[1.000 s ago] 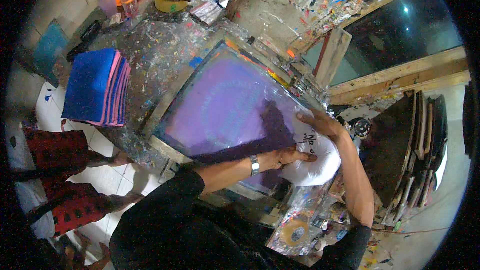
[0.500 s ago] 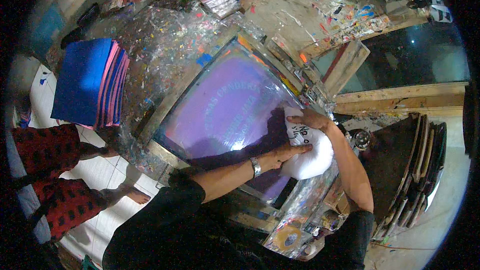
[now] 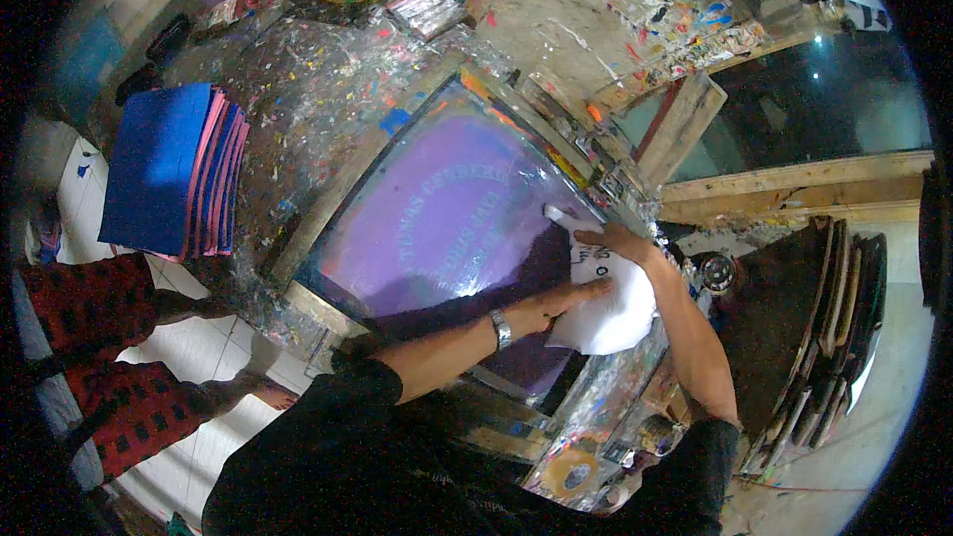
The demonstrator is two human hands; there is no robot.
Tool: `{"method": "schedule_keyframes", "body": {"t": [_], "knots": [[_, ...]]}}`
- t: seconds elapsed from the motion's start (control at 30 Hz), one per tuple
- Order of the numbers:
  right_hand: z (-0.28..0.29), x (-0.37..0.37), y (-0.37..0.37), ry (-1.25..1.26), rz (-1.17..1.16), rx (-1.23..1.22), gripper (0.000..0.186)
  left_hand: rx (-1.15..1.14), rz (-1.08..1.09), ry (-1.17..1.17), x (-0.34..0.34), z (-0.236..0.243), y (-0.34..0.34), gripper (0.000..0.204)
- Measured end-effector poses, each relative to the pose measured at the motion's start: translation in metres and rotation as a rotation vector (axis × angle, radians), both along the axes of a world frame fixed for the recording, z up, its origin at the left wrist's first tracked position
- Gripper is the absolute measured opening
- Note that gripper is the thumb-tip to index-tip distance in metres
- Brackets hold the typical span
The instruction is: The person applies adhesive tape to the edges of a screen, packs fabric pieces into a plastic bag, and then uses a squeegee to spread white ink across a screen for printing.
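Observation:
A wood-framed printing screen (image 3: 427, 213) with purple mesh and pale lettering lies tilted across the bench in front of me. Over its right corner I hold a white plastic bottle (image 3: 617, 313) with black handwriting, its narrow end pointing up and left over the mesh. My right hand (image 3: 623, 246) grips the bottle near that narrow end. Lower down, my left hand (image 3: 571, 303), below a wristwatch, is closed against its side. The bottle hides part of the frame, and a dark shadow falls on the mesh beside it.
A stack of blue and pink sheets (image 3: 164, 169) stands at the bench's left edge. A person's legs in red patterned cloth (image 3: 94, 308) are beside it. Rolls of tape (image 3: 571, 474) lie near my right elbow. Dark boards (image 3: 794, 337) lean at the right; a wooden block (image 3: 680, 124) lies beyond the screen.
The bottle has turned slightly in my hands, and its narrow end now shows clear of my right fingers, further left over the mesh. The whole view has shifted slightly.

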State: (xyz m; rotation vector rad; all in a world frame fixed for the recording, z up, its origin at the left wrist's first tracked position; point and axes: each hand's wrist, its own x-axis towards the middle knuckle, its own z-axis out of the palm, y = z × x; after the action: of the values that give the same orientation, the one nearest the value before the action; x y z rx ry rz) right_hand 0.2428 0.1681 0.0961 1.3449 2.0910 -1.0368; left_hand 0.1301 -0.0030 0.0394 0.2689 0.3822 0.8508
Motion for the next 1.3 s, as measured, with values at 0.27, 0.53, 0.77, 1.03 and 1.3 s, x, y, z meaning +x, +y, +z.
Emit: {"method": "schedule_keyframes", "body": {"t": [0.27,0.53,0.77,1.03,1.3], "knots": [[0.051,0.005,-0.021,-0.358,-0.041,-0.053,0.042,-0.049,-0.008,-0.041,0.035,0.007,0.005,0.061],[0.017,0.145,-0.011,0.219,0.132,0.162,0.031,-0.064,-0.157,-0.382,0.079,0.014,0.019,0.060],[0.022,0.037,0.000,0.045,-0.284,0.064,0.042,0.018,0.126,-0.083,0.044,0.019,0.018,0.053],[-0.053,0.077,0.007,-0.012,-0.030,-0.016,0.032,-0.196,0.003,-0.242,0.023,-0.003,0.000,0.045],[-0.031,0.083,-0.065,0.196,-0.173,0.027,0.037,-0.118,-0.255,0.010,0.020,-0.003,-0.020,0.049]]}}
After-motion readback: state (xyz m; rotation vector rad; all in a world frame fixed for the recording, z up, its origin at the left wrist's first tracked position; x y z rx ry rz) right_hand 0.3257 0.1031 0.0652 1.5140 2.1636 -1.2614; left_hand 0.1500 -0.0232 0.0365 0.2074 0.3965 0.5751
